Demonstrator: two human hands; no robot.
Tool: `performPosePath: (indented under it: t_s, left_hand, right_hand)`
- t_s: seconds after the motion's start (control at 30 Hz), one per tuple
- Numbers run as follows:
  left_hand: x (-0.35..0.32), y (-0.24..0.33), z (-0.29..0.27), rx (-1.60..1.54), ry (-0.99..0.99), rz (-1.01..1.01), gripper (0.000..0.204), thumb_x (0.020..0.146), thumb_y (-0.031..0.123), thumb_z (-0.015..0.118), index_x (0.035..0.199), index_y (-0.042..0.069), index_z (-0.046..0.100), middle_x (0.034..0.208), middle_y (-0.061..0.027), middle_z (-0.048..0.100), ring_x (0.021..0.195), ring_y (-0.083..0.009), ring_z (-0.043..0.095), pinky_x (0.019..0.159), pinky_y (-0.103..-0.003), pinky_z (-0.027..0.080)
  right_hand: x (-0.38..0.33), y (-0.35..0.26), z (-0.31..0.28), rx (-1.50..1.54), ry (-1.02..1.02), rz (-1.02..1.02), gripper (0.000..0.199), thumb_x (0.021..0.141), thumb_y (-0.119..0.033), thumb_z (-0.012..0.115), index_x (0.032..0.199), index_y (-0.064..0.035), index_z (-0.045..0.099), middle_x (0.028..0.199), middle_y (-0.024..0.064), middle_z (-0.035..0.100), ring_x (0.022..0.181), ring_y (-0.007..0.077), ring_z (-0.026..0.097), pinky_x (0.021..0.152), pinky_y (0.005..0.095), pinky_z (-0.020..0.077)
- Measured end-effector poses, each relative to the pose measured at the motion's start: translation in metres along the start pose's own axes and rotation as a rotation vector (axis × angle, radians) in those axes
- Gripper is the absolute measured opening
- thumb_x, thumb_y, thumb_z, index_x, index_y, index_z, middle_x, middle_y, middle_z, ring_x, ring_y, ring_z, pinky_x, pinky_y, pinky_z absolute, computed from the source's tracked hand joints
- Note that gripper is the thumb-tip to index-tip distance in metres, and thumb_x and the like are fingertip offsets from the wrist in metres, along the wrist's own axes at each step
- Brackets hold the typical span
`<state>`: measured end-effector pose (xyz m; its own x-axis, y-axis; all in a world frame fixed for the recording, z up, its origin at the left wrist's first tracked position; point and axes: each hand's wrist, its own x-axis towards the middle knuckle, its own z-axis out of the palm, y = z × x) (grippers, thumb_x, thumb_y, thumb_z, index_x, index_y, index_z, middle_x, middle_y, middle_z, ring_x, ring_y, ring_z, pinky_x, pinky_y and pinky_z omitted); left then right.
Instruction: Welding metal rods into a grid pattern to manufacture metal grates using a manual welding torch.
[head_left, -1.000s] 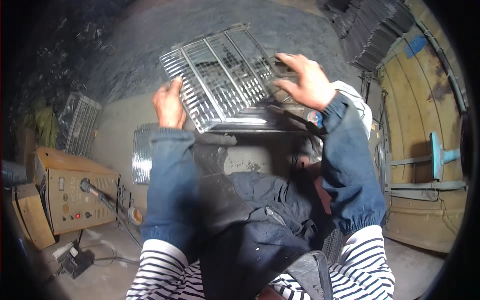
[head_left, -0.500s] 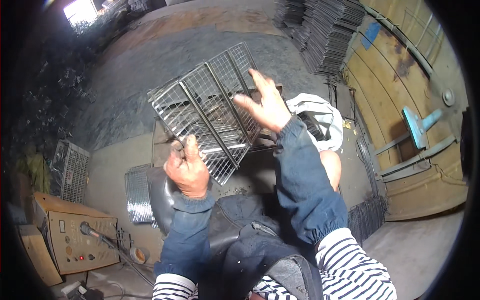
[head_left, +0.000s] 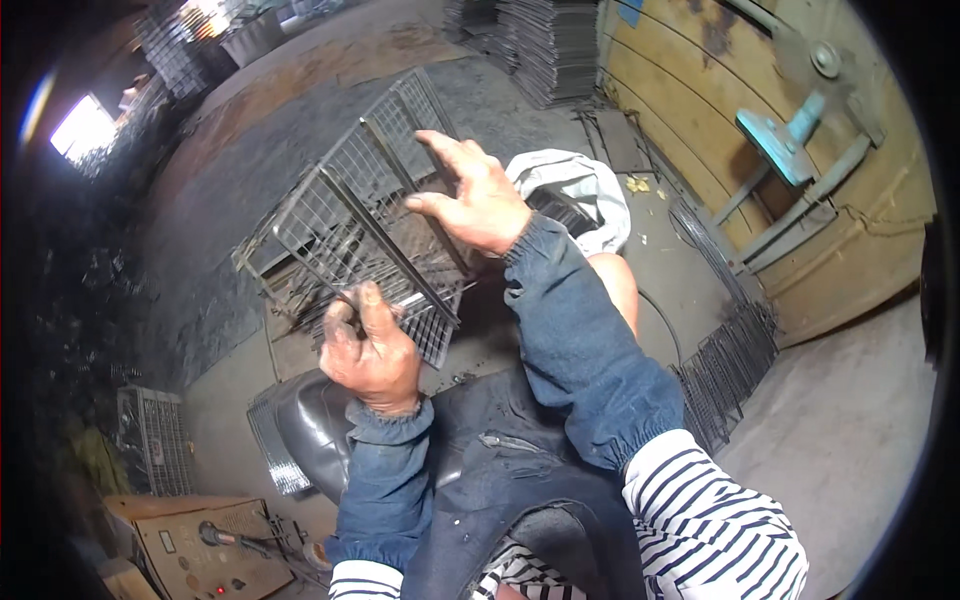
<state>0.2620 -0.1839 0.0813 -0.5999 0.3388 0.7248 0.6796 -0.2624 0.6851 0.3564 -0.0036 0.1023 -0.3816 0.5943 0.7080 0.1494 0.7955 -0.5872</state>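
Observation:
A wire mesh rack (head_left: 386,245) with flat metal crossbars stands tilted in front of me. My left hand (head_left: 370,350) is closed at its near left edge, thumb and fingers pinched on the wire. On the far right side of the rack, my right hand (head_left: 475,200) is spread, thumb and fingers apart, close to the crossbars. Whether its fingertips touch the rack I cannot tell. Beneath the rack, loose metal rods and wire pieces lie on a low worktable, partly hidden by the mesh.
A white sack (head_left: 590,185) sits right of the rack. Tall stacks of flat panels (head_left: 545,50) stand behind. Wire grids (head_left: 730,375) lean at the right, near a yellow panel with a turquoise fitting (head_left: 775,148). A control box (head_left: 205,555) and a crate (head_left: 155,440) are at the left.
The view has swung to the right. The rack is turned more edge-on and leans more upright, with both hands still beside it. My right hand stays spread.

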Motion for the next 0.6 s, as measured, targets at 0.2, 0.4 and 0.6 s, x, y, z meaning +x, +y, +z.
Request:
performPosePath:
  t_s: [0.2,0.4,0.6]
  left_hand:
    - [0.028,0.017,0.016,0.596,0.146,0.467,0.015,0.098,0.014,0.066,0.093,0.0,0.069,0.079,-0.0117,0.066,0.066,-0.0247,0.065,0.058,-0.038,0.05]
    - [0.013,0.042,0.074,0.269,0.216,0.582,0.023,0.097,0.016,0.072,0.095,-0.007,0.072,0.086,-0.0181,0.072,0.072,-0.0257,0.068,0.064,-0.033,0.055]
    - [-0.02,0.078,0.128,-0.267,0.067,0.091,0.026,0.097,0.016,0.072,0.102,-0.009,0.067,0.082,-0.0139,0.07,0.067,-0.0161,0.066,0.057,-0.027,0.054]
  right_hand:
    - [-0.029,-0.032,-0.007,0.076,0.148,-0.292,0.091,0.067,-0.036,0.089,0.138,0.0077,0.052,0.137,0.0313,0.054,0.127,0.0469,0.05,0.111,0.0498,0.0399]
    - [-0.017,-0.004,-0.049,0.016,0.409,-0.354,0.094,0.062,-0.031,0.093,0.134,0.0133,0.05,0.116,0.0284,0.059,0.108,0.0388,0.054,0.098,0.0521,0.0427]
    - [-0.023,0.012,-0.129,-0.243,0.434,-0.378,0.086,0.058,-0.034,0.094,0.121,0.0129,0.059,0.105,0.0273,0.065,0.099,0.0416,0.06,0.088,0.0539,0.0465]
